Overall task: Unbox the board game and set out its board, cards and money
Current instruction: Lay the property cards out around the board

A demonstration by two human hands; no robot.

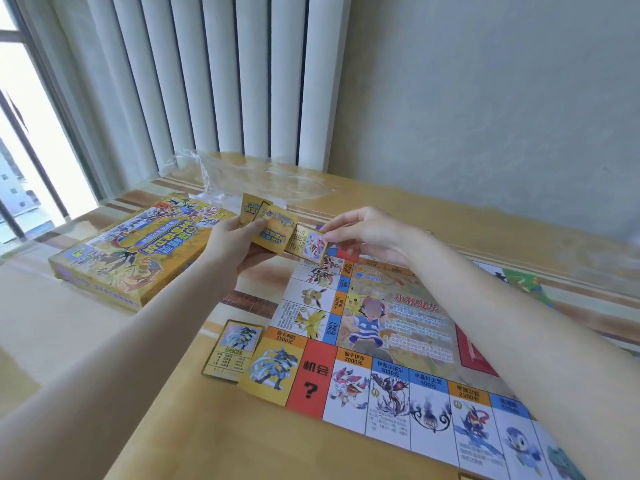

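The colourful paper game board, printed with creature squares and a cartoon centre panel, lies unfolded flat on the pale wooden surface, filling the lower right of the frame. Just off its lower left corner, a single yellow-bordered creature card lies face up on the surface, its right edge just beside the board's corner square.

At the centre of the frame both hands are raised above the board's far left corner. The left hand grips a fanned stack of yellow-backed cards, fingers curled round its lower edge and thumb across the front. The right hand pinches the top edge of one face-up card with a purple picture between thumb and fingertips; this card sits just right of the fanned stack, tilted, and whether it touches the stack cannot be told.

The yellow cardboard game box, printed with creatures and bold lettering, lies flat on the surface at the left of the frame, well apart from the board. Behind the hands, in the upper middle, a crumpled clear plastic wrapper rests on the surface near white vertical blinds. A window shows at the upper left, and a plain wall at the upper right.
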